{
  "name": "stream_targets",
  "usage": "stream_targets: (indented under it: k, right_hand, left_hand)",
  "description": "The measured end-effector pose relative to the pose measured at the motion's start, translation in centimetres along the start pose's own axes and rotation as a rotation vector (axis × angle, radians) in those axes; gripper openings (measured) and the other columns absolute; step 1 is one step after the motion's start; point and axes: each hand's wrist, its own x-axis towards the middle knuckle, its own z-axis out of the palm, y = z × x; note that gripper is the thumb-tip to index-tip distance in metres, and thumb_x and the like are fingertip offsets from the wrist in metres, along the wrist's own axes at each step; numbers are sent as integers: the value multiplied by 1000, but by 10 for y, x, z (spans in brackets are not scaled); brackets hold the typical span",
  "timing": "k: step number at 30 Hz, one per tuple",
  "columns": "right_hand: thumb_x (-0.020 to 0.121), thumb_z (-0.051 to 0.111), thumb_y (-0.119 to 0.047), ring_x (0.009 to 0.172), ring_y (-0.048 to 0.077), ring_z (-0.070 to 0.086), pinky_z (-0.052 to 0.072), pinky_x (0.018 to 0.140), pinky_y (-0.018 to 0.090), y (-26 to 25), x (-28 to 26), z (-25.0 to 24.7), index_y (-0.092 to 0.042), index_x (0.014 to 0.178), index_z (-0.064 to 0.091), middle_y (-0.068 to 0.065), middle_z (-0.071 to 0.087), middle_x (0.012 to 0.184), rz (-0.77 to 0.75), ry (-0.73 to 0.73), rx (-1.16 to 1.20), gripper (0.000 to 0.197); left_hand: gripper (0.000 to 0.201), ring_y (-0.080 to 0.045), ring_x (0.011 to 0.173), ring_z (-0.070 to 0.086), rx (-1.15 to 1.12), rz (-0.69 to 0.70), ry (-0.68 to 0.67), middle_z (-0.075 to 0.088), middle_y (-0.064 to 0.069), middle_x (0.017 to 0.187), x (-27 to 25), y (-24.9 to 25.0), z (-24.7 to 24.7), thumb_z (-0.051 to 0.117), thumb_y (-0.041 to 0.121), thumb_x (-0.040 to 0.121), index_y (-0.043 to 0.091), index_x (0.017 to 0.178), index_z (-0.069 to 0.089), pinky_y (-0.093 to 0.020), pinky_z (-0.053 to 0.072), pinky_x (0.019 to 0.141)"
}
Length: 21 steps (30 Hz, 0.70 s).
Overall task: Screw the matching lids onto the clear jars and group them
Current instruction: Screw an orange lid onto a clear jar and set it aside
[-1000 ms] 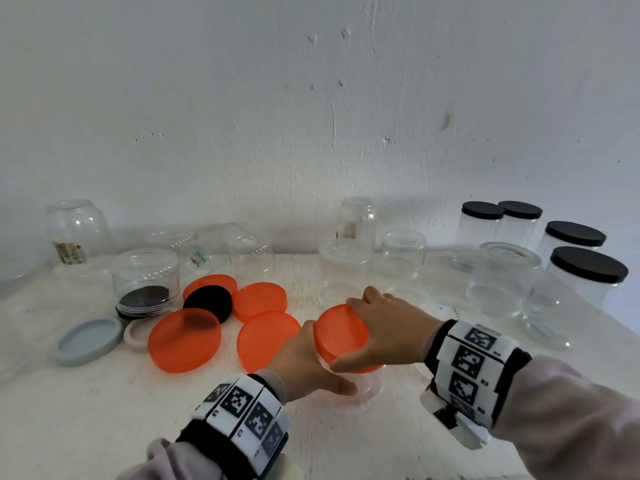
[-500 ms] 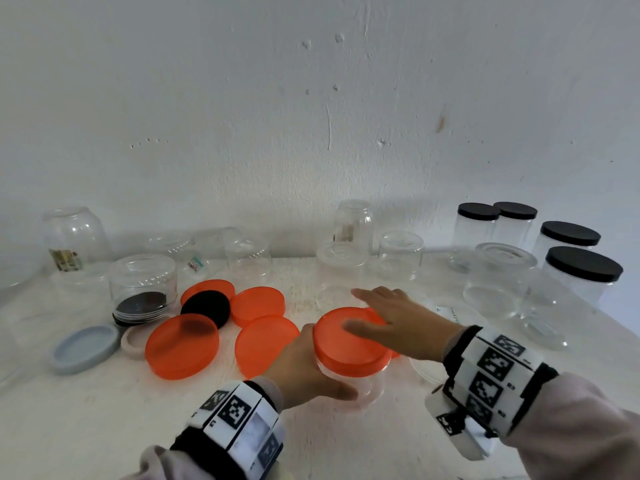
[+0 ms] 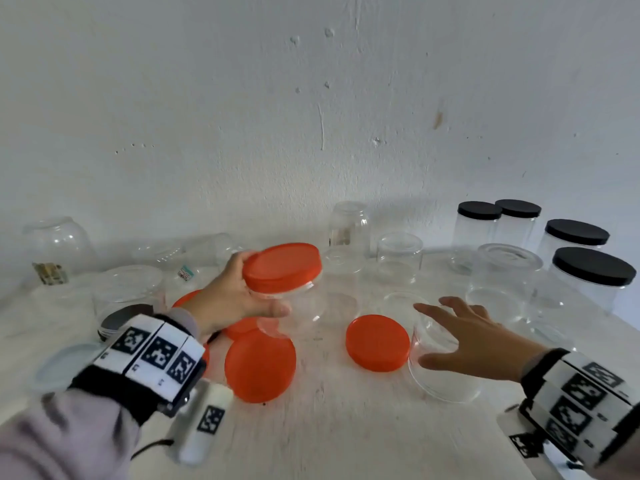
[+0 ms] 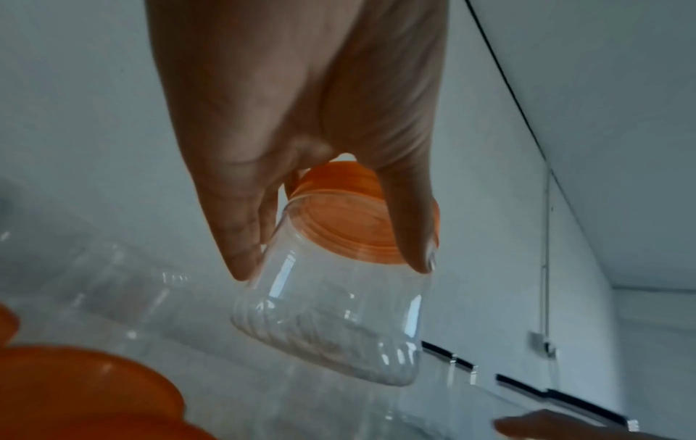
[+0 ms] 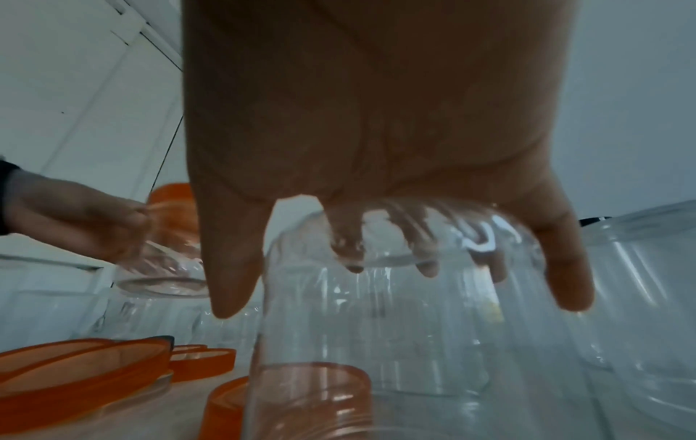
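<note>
You are working in a plain, bare room, its type indeterminate: a scuffed white plaster wall [image 3: 311, 116] and rough white tabletop [image 3: 329, 427] crowded with clear jars [image 3: 398, 261] and orange lids [image 3: 377, 342].

Both arms are in pale lilac-grey sleeves [image 3: 62, 434], kinda soft knit-looking, blurry at the near edge. Each wrist has a black band [image 3: 114, 389] with white tiles on it carrying black square fiducial-type markers, three tiles in a row on the left wristband [image 3: 156, 351], more of them stacked on the right wristband [image 3: 581, 396]. Just behind the left hand [image 3: 232, 299] there's a white capsule-shaped unit [image 3: 204, 424] hanging under the wrist with its own marker and a thin dark cable [image 3: 152, 446] looping off it. Right hand [image 3: 474, 344] is bare, same as the left; no rings or gloves visible
</note>
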Motion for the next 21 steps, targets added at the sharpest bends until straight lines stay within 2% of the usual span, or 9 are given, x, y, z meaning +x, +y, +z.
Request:
stream_targets:
  k: [3,5,8,11,16,19,21]
  right_hand:
    - [75,55,-69,140,23,9,26,112,48,2,1,-3,-52,145,1,-9,1,155,-26,-41,0,91]
    - [75,57,-62,139,21,8,28,111,44,5,2,-5,-53,144,-2,-11,-1,154,-46,-72,-1,92]
    - [72,61,-51,136,17,9,38,102,31,8,3,-10,-55,143,-5,-15,-3,153,-80,-118,9,97]
    - [69,64,-45,127,11,16,44,85,20,11,4,-16,-57,142,-3,-18,0,150,-104,-143,15,100]
    - [67,68,-45,119,3,23,48,84,20,12,1,-22,-62,139,2,-22,7,143,-132,-162,37,99]
    - [65,69,-45,116,1,24,49,82,19,12,0,-25,-63,138,2,-26,7,137,-149,-168,46,101]
    - [64,70,-47,116,0,24,48,85,19,12,0,-27,-61,139,1,-28,8,135,-166,-165,44,102]
  left_hand:
    - [121,-15,116,49,189,-37,146,49,0,132,34,-3,-13,95,32,46,22,142,23,-32,39,102]
    - [118,-18,120,44,272,-63,198,43,-3,139,57,-5,-15,92,25,55,19,146,16,-32,38,101]
    - [126,-26,136,34,359,-115,221,31,-9,150,84,-9,-11,90,27,59,16,151,5,-40,33,111]
    - [124,-27,138,31,418,-136,217,29,-10,151,107,-13,-1,89,30,60,15,151,6,-42,32,112]
    - [119,-33,135,30,537,-202,232,34,-11,146,133,-17,16,87,38,62,15,149,9,-45,30,111]
    - [116,-34,132,36,578,-240,220,36,-14,144,146,-14,24,87,35,64,9,148,12,-46,33,109]
    - [113,-34,132,38,616,-268,195,36,-16,143,152,-12,29,87,31,65,5,146,13,-46,35,108]
